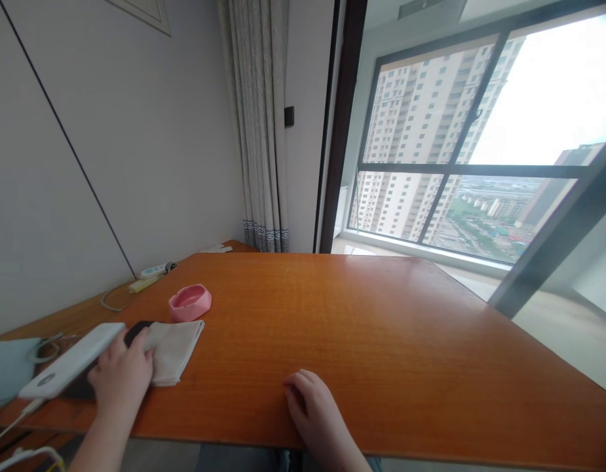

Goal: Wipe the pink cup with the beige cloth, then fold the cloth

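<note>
My left hand (123, 373) rests at the table's left side, fingers bent and apart, over a flat black object (81, 383) that it partly hides. Its thumb side touches the edge of a folded beige cloth (173, 347). On the hand's other side lies a long white device (74, 360) with a cable plugged into its near end; it looks like a power bank. Further back sits a pink faceted ashtray (190, 302). Near the table's front edge, my right hand (315, 410) lies on the wood with its fingers loosely curled in and nothing visible in them.
The brown wooden table (342, 321) spreads ahead and to the right. Along the wall on the left lie a power strip (152, 271), cables and a pale blue item (10, 367). A curtain (263, 124) and large window (454, 131) stand behind.
</note>
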`<act>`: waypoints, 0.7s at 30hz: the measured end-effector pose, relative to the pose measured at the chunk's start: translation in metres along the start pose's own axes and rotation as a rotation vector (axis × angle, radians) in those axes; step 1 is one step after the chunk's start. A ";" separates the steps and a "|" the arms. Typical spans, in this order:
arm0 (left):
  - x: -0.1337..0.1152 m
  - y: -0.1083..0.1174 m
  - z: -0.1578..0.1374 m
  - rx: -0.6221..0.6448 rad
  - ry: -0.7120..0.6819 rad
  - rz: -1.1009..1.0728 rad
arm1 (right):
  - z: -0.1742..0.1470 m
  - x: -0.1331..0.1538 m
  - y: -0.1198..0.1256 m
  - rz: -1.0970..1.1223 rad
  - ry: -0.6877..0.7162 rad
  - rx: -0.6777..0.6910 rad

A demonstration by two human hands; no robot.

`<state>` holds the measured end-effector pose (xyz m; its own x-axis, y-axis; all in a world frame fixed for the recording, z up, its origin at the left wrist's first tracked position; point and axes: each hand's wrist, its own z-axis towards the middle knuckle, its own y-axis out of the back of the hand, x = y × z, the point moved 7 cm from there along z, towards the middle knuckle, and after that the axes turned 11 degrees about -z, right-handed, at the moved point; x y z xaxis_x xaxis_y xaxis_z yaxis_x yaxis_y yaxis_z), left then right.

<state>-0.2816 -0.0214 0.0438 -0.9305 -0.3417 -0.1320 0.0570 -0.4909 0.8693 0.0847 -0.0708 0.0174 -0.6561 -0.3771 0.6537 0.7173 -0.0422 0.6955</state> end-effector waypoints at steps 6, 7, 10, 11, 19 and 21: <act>-0.112 0.015 -0.036 0.134 -0.432 -0.488 | 0.016 0.009 0.006 -0.106 0.040 0.082; -0.138 0.012 -0.048 0.271 -0.516 -0.616 | 0.023 0.012 0.011 -0.138 0.060 0.088; -0.212 0.008 -0.084 0.605 -0.715 -0.928 | 0.047 0.019 0.023 -0.254 0.131 0.088; -0.231 0.009 -0.091 0.640 -0.749 -0.996 | 0.056 0.020 0.024 -0.288 0.169 0.101; -0.317 -0.021 -0.075 0.594 -0.829 -0.736 | 0.111 -0.012 0.012 -0.415 0.296 0.170; -0.323 -0.030 -0.070 0.614 -0.861 -0.730 | 0.116 -0.024 0.009 -0.376 0.264 0.131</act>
<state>0.0422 0.0473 0.0273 -0.6208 0.5874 -0.5192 -0.5240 0.1818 0.8321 0.0798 0.0450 0.0422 -0.7703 -0.5807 0.2637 0.3950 -0.1098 0.9121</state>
